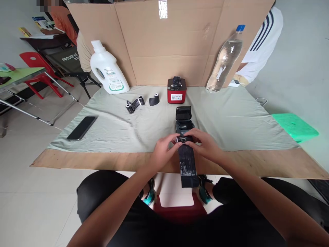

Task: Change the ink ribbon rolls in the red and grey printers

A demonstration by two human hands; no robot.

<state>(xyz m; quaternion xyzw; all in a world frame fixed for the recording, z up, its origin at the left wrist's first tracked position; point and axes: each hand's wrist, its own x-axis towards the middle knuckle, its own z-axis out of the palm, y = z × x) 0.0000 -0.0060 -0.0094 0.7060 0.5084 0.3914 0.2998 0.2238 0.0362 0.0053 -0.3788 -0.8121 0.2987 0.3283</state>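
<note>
Both hands hold black paper roll (unspooling).

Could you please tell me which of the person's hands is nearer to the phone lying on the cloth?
Left. The left hand is right of the phone, gripping the black roll; the right hand is farther right.

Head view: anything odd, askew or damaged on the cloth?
Yes. The paper strip pulled from the black printer between the left hand and right hand is printed almost solid black. Loose dark rolls lie partly unwound by the red printer. The water bottle leans tilted against the cardboard.
</note>
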